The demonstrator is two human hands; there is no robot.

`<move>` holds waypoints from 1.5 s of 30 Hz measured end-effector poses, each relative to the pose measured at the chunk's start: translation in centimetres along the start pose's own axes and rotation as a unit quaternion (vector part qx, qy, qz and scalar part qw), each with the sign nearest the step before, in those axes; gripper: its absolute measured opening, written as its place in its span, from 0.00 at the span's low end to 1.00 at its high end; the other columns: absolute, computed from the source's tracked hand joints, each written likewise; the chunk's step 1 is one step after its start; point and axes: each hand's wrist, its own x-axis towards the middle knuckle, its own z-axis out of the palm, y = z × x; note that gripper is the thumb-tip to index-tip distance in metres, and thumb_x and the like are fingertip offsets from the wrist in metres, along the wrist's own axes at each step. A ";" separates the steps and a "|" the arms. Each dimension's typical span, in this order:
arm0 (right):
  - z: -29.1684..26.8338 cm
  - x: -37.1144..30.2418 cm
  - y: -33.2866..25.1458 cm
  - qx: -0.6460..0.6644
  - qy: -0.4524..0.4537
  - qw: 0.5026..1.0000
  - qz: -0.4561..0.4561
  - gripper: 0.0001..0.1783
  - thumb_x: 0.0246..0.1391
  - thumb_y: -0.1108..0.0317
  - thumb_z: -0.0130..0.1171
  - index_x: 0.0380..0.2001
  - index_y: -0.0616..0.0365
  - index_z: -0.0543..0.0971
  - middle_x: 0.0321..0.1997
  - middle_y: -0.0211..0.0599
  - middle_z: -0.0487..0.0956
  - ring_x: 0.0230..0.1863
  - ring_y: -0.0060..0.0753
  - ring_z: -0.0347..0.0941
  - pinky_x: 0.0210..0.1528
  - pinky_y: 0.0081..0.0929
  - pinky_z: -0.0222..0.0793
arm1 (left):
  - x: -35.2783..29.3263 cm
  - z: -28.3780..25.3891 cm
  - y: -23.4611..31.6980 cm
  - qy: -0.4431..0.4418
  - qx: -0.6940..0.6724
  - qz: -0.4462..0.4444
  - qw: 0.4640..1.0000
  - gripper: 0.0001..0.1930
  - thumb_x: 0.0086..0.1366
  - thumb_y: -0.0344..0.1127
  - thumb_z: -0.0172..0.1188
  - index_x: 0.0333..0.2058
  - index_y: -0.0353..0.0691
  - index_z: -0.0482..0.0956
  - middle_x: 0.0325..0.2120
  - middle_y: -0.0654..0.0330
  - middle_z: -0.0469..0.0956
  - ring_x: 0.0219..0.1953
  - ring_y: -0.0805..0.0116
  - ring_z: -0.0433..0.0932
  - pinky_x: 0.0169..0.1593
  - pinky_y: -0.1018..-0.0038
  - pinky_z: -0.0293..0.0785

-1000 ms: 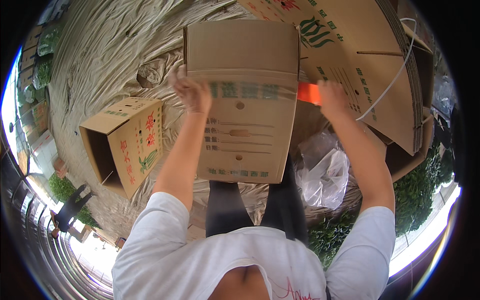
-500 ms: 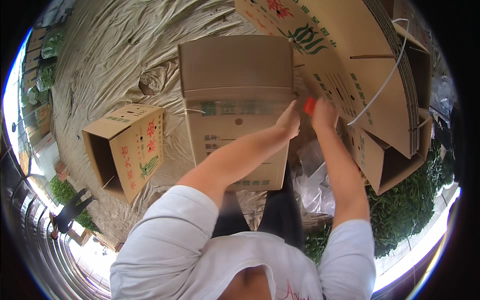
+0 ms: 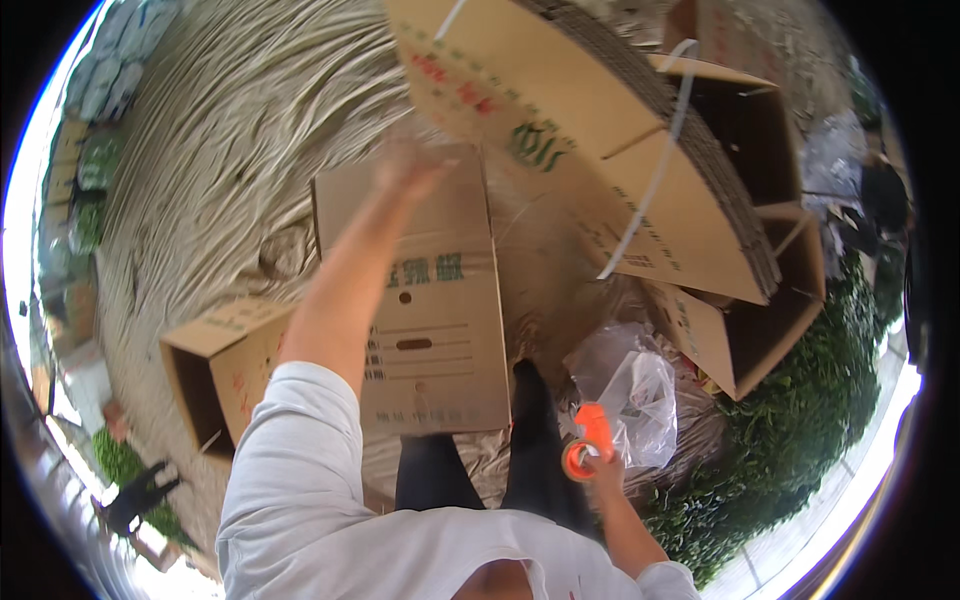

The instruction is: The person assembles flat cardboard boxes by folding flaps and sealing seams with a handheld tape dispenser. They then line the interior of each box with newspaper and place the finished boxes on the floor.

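A brown cardboard box [image 3: 450, 305] with green print lies in front of my legs. My left hand [image 3: 412, 170] is over the far end of this box, smeared by motion, so its fingers cannot be made out. Low on the right, my right hand [image 3: 607, 476] grips an orange tape dispenser [image 3: 594, 428], held apart from the box beside my leg.
On the right lean flattened cartons [image 3: 600, 150] bound with a white strap, next to open boxes [image 3: 775, 330]. Clear plastic bags [image 3: 635, 390] and green leafy produce [image 3: 790, 450] lie nearby. Another open box [image 3: 205, 350] stands left. A person [image 3: 140, 497] is farther off.
My right hand has drawn back toward me with the tape dispenser, away from the box's right edge. My left hand has moved up and left over the box's far end. The view has shifted.
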 end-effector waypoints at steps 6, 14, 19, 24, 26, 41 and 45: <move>1.1 -3.8 0.0 0.187 -0.045 0.981 -0.038 0.22 0.38 0.76 0.63 0.42 0.62 0.73 0.38 0.35 0.76 0.39 0.30 0.74 0.44 0.27 0.69 | 0.9 -3.0 -7.4 -0.166 -0.014 0.032 0.986 0.37 0.46 0.64 0.62 0.42 0.34 0.75 0.41 0.45 0.76 0.46 0.50 0.74 0.49 0.62 0.69; -1.1 -4.7 -3.3 0.079 -0.024 0.986 -0.146 0.27 0.35 0.72 0.65 0.44 0.62 0.73 0.38 0.36 0.77 0.40 0.32 0.74 0.47 0.28 0.68 | -21.4 -13.7 -5.4 0.100 0.021 0.175 0.979 0.14 0.44 0.37 0.67 0.20 0.39 0.69 0.21 0.53 0.71 0.29 0.50 0.71 0.33 0.58 0.65; -6.3 -7.2 -7.4 0.217 -0.046 0.967 -0.125 0.24 0.37 0.71 0.63 0.43 0.62 0.73 0.34 0.37 0.76 0.36 0.30 0.74 0.39 0.27 0.70 | -34.1 -22.4 3.8 0.209 0.037 0.148 0.966 0.13 0.42 0.35 0.67 0.17 0.40 0.69 0.19 0.57 0.71 0.27 0.55 0.71 0.31 0.62 0.66; -9.7 -7.1 -4.0 0.481 -0.091 0.867 -0.091 0.17 0.42 0.76 0.57 0.40 0.58 0.72 0.29 0.32 0.74 0.32 0.28 0.74 0.34 0.25 0.72 | -39.0 -16.5 7.0 0.202 -0.010 0.145 0.968 0.10 0.46 0.38 0.65 0.18 0.42 0.72 0.20 0.58 0.73 0.28 0.56 0.73 0.32 0.63 0.68; -10.9 -9.9 -4.4 0.594 -0.114 0.793 -0.070 0.16 0.45 0.76 0.54 0.41 0.58 0.70 0.30 0.33 0.74 0.33 0.30 0.75 0.35 0.29 0.76 | -39.1 -10.1 6.7 0.116 -0.007 0.175 0.978 0.08 0.49 0.37 0.62 0.21 0.42 0.74 0.23 0.57 0.75 0.30 0.55 0.74 0.35 0.62 0.70; -1.7 -24.5 -5.0 0.563 -0.239 0.785 -0.092 0.16 0.52 0.66 0.53 0.45 0.58 0.70 0.41 0.37 0.76 0.40 0.34 0.75 0.42 0.33 0.75 | -48.4 -19.2 8.0 -0.479 -0.542 0.121 0.680 0.30 0.65 0.48 0.52 0.58 0.33 0.57 0.50 0.56 0.68 0.44 0.70 0.73 0.49 0.71 0.71; -1.2 -26.6 -7.0 0.500 -0.288 0.801 -0.160 0.18 0.53 0.66 0.55 0.47 0.57 0.69 0.42 0.35 0.76 0.42 0.28 0.74 0.45 0.23 0.71 | -48.4 -19.6 11.1 -0.473 -0.488 0.159 0.716 0.26 0.64 0.39 0.54 0.56 0.33 0.58 0.49 0.52 0.68 0.50 0.65 0.70 0.50 0.68 0.72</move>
